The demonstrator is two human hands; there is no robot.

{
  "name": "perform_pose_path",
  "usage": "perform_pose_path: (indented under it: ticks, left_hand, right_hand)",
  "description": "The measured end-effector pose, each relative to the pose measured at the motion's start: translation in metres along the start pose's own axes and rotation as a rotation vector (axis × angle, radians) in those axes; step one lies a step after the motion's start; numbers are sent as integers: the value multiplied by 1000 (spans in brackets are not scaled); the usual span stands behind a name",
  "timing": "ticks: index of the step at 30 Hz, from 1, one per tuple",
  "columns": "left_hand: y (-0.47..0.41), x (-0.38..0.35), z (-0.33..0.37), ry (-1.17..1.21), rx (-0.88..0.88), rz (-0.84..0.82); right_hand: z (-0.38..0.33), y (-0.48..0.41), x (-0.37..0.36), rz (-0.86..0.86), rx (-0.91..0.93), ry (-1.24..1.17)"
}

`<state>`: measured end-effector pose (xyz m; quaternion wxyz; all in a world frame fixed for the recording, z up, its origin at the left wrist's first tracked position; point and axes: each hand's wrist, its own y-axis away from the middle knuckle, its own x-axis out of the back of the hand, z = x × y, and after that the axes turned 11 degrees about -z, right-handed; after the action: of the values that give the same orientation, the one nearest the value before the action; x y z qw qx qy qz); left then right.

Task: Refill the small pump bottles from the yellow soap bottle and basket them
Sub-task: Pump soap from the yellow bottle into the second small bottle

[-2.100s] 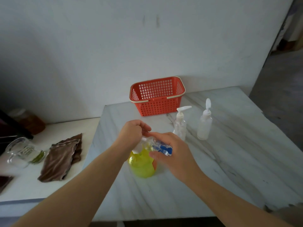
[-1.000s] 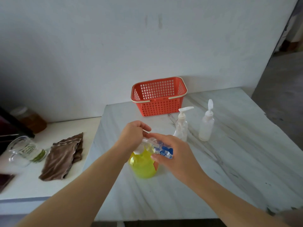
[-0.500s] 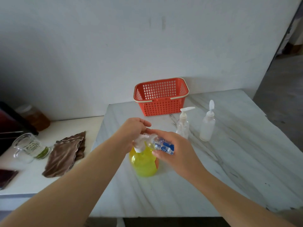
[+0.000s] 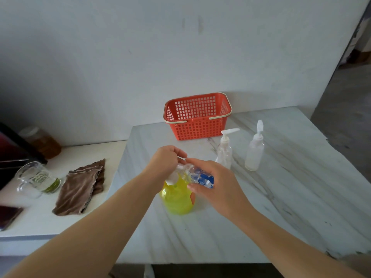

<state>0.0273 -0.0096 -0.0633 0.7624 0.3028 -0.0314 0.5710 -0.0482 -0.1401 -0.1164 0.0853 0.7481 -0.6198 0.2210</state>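
The yellow soap bottle (image 4: 176, 199) stands on the marble table (image 4: 281, 197) near its front. My left hand (image 4: 164, 160) curls over its white pump top (image 4: 172, 178), hiding the pump head. My right hand (image 4: 216, 183) grips a small clear bottle with a blue label (image 4: 200, 176), tilted with its mouth against the pump. Two small pump bottles stand upright further right: a clear one (image 4: 224, 153) and a cloudy one (image 4: 254, 155). The red basket (image 4: 197, 125) sits behind them by the wall, with nothing visible inside.
A lower white counter on the left carries a brown cloth (image 4: 82, 187), a glass jug (image 4: 34, 177), an amber jar (image 4: 43, 142) and a dark phone (image 4: 8, 215). The table's right edge drops to the floor.
Both hands stay at the yellow bottle's pump with the blue-label bottle held against it. Only my viewpoint has drifted slightly.
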Motion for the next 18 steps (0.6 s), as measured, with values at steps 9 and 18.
perform_pose_path:
  ticks: [9,18]
  left_hand:
    - [-2,1,3,-59,-41,14]
    - [0,-2,-2,-52,-43,22]
  right_hand:
    - [-1,-1,1,3,9,-31]
    - [1,1,-2,-5,-4,-26]
